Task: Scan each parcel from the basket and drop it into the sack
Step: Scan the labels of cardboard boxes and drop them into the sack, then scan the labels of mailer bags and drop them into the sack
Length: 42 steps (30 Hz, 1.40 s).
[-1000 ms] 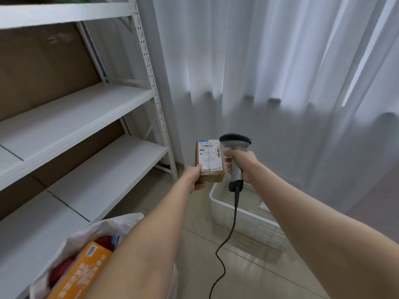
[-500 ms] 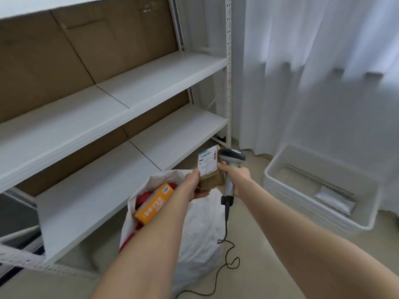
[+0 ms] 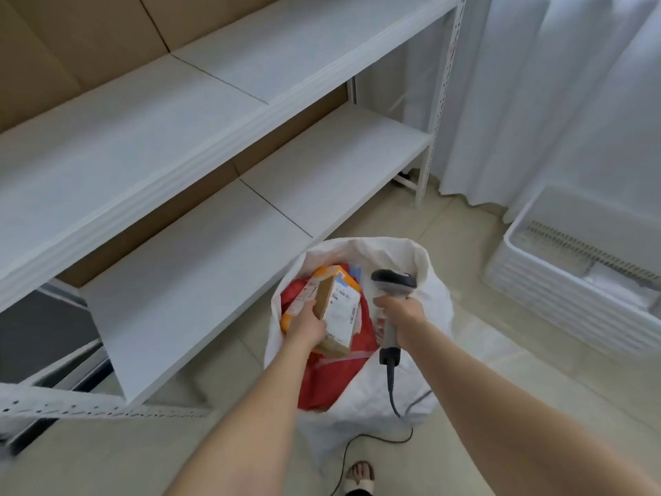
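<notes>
Arms stretch over sack (image 3: 427, 270); fingers (image 3: 315, 311) of left hand (image 3: 309, 327) grasp parcel (image 3: 339, 313), those of right hand (image 3: 402, 316) clench scanner (image 3: 393, 281).

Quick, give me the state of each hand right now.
Left hand: grips the brown parcel over the sack.
Right hand: grips the scanner.

Brown labelled parcel (image 3: 338, 313) tilted over open white sack (image 3: 425, 338), basket (image 3: 558, 302) right

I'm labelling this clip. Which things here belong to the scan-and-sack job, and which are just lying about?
Job: brown parcel in the left hand; scanner in the right hand; white sack, holding an orange box and a red bag; white basket.
Lying about: shelving; curtain.
</notes>
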{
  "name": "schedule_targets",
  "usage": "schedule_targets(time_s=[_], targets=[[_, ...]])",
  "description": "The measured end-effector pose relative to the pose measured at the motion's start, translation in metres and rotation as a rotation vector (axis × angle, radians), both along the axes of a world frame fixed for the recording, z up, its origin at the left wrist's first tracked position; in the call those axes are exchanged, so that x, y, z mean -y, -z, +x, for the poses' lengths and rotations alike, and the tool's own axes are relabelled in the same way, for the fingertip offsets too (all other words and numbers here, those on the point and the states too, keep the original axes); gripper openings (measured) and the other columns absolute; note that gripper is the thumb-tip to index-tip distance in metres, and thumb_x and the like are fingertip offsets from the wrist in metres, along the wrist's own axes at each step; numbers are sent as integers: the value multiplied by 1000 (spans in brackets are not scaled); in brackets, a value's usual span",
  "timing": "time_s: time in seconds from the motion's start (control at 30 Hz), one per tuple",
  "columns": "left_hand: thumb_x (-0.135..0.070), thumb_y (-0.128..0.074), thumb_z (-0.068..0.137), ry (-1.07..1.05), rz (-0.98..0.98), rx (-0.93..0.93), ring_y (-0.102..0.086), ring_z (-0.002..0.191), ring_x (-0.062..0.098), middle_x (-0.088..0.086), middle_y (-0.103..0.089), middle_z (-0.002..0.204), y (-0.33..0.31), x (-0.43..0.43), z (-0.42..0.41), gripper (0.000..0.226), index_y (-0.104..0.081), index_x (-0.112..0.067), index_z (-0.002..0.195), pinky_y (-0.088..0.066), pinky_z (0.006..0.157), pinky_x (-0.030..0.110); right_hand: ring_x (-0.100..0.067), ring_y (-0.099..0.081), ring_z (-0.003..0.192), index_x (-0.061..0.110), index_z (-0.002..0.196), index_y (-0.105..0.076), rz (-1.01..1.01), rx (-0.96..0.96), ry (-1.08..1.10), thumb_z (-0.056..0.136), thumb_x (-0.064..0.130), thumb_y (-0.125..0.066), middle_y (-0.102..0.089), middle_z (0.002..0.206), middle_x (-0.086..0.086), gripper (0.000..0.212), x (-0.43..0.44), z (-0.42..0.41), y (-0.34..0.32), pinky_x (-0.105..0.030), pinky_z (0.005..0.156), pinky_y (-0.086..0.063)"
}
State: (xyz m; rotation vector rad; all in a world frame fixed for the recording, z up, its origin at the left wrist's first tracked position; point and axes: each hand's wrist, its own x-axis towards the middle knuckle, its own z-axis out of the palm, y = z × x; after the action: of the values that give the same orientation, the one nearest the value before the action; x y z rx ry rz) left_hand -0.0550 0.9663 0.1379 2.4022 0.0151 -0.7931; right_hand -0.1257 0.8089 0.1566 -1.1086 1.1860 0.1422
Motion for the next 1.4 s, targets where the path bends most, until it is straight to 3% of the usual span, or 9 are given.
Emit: schedule_targets(time_s=[0.17, 0.37, 0.47, 0.57, 0.7, 0.87, 1.0, 1.2, 1.4], targets=[[-11, -40, 96, 139, 159, -74, -45, 129, 27, 7, -42, 146, 50, -1, 15, 55, -30, -22, 148, -37, 104, 31, -25, -55, 60, 3, 88, -55, 26, -66, 48, 82, 6, -70, -54, 67, -11, 17, -2, 6, 33, -46, 81, -56], [-17, -37, 100, 213, 370, -164, -41, 132, 33, 18, -35, 149, 50, 9, 23, 51, -25, -15, 150, -37, 108, 37, -22, -52, 58, 5, 85, -53, 14, -70, 49, 83, 7, -67, -54, 72, -13, 15, 13, 9, 35, -32, 56, -49], [-11, -38, 98, 239, 414, -150, -44, 129, 32, 19, -42, 143, 27, 25, 24, 45, -35, -5, 143, -40, 105, 36, -24, -55, 64, 3, 91, -55, 51, -19, 47, 81, 3, -68, -57, 79, -15, 16, 26, 5, 23, -35, 62, -53], [-16, -41, 100, 238, 352, -66, -47, 127, 29, 16, -45, 142, -3, 57, 23, 42, -43, -4, 140, -40, 100, 31, -27, -60, 72, 2, 96, -58, 81, 64, 68, 81, 1, -67, -62, 84, -15, 18, 45, -8, 4, -35, 66, -53], [-10, -44, 97, 265, 181, 36, -50, 125, 30, 14, -53, 136, -45, 125, 6, 36, -54, -7, 131, -41, 102, 32, -19, -62, 61, 6, 97, -59, 76, 144, 93, 86, 5, -65, -65, 74, -10, 13, 91, -44, -33, -30, 61, -50], [-7, -46, 90, 286, -35, 56, -60, 100, 34, 12, -63, 108, -90, 232, -49, 26, -68, -15, 102, -49, 85, 32, -18, -55, 55, 6, 85, -57, 5, 244, 208, 87, 3, -66, -62, 68, -11, 9, 176, -114, -87, -30, 60, -47], [-10, -49, 91, 320, -168, 78, -58, 112, 32, 12, -62, 121, -120, 324, -106, 30, -63, -15, 118, -49, 98, 40, -17, -54, 52, 7, 85, -57, -27, 302, 303, 88, 4, -64, -59, 63, -9, 8, 248, -176, -122, -30, 59, -46], [-7, -48, 91, 425, -291, 96, -56, 101, 26, 8, -62, 107, -156, 435, -187, 27, -64, -12, 112, -47, 92, 33, -16, -55, 54, 7, 88, -57, -40, 342, 469, 89, 5, -64, -59, 65, -7, 8, 339, -253, -140, -30, 62, -48], [-8, -50, 91, 466, -277, 134, -58, 113, 26, 8, -64, 121, -154, 537, -209, 28, -66, -13, 114, -46, 99, 35, -14, -60, 56, 8, 94, -59, 50, 375, 610, 90, 10, -65, -62, 66, -5, 8, 423, -285, -127, -33, 65, -54]])
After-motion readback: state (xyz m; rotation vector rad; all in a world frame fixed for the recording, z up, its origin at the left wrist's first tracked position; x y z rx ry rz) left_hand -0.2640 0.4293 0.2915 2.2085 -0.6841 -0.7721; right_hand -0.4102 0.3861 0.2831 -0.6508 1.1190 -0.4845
